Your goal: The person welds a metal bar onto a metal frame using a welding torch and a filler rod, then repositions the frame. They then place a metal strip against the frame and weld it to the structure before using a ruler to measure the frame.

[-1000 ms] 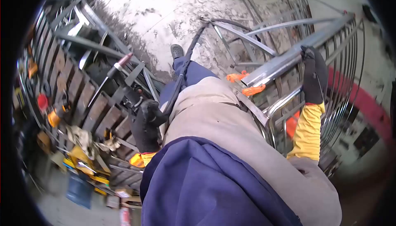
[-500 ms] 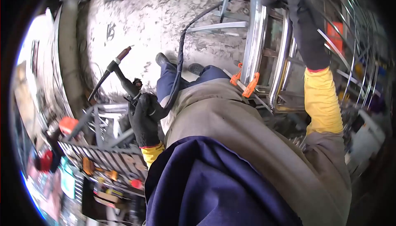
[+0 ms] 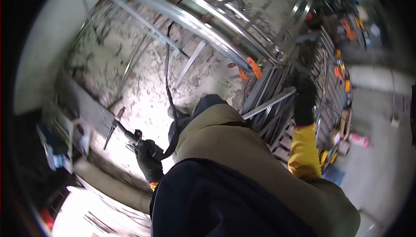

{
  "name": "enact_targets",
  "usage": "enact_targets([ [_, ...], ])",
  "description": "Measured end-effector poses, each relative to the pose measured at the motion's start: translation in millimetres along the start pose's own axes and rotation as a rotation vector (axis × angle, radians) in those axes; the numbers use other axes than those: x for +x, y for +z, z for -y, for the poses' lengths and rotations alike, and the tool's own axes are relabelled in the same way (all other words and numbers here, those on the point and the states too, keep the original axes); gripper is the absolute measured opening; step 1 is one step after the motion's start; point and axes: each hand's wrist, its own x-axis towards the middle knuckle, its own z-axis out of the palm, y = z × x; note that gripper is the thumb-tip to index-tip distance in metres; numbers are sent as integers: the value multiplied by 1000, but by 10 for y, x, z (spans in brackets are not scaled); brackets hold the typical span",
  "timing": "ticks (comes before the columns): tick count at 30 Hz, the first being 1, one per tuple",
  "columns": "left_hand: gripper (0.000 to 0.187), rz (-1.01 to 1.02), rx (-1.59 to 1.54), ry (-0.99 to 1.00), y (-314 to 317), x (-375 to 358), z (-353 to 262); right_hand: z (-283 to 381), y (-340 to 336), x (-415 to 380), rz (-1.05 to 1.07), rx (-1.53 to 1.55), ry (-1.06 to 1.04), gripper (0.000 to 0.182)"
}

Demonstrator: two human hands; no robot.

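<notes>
Below me lies a stained concrete floor (image 3: pixel 143 90) beside a curved steel frame (image 3: pixel 203 25). My gloved left hand (image 3: pixel 148 157) grips the welding torch (image 3: pixel 123 128), held low; my gloved right hand (image 3: pixel 304 100) clasps a frame bar (image 3: pixel 268 103).

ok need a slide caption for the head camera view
Left gloved hand holds a welding torch while right gloved hand grips a metal frame.

Open floor (image 3: pixel 143 94): clear left of the steel frame (image 3: pixel 203 25).
Obstacles: hose (image 3: pixel 167 81) crosses it; orange clamps (image 3: pixel 253 67) on the frame.
</notes>
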Motion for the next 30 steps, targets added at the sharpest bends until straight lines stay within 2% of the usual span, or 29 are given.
enact_targets([
  [1,66,-12,60,34,87,52,-120,-227,242,-273,-97,473,222,29],
  [2,67,42,134,6,67,135,-241,-633,416,-469,-105,515,240,30],
  [4,69,128,170,-18,-32,348,-320,-1075,829,-678,-46,227,188,28],
  [5,70,141,203,-35,14,412,-370,-1030,1030,-662,-12,60,139,28],
  [6,56,111,240,-19,151,364,-444,-1122,1214,-573,-108,-569,-448,25],
  [7,38,116,271,-120,-120,633,-408,-916,1478,-563,-87,29,142,20],
  [8,32,150,300,-136,-140,717,-439,-989,1622,-429,-99,-266,118,37],
  [9,27,175,325,-150,-22,673,-505,-791,1685,-397,-150,-31,248,42],
  [11,23,189,394,-60,167,468,-559,-998,1995,-356,-405,-183,112,44],
  [12,23,184,413,-38,241,353,-562,-1107,2034,-303,-421,-156,121,44],
  [14,22,228,419,-60,199,255,-590,-1102,2000,-240,-350,-277,183,43],
  [15,23,184,414,-51,118,224,-559,-1082,1954,-228,-362,-254,198,43],
  [17,21,230,363,-157,-139,259,-555,-927,1798,-231,-243,-294,239,44],
  [19,21,224,399,-121,-36,1,-516,-968,1829,-254,-253,-261,242,44],
  [21,21,223,414,-82,-7,-201,-451,-1003,1879,-239,-144,-250,212,48],
  [23,22,137,362,-37,-8,-271,-374,-1153,2013,-221,-217,-279,142,46],
  [24,24,228,288,-75,-81,-220,-368,-1151,2017,-183,-226,-298,143,45],
  [28,25,157,351,-17,-119,-154,-299,-1033,2027,-177,-215,-358,189,41],
  [30,24,194,354,-20,-72,-135,-355,-1060,2180,-212,-258,-382,175,40],
])
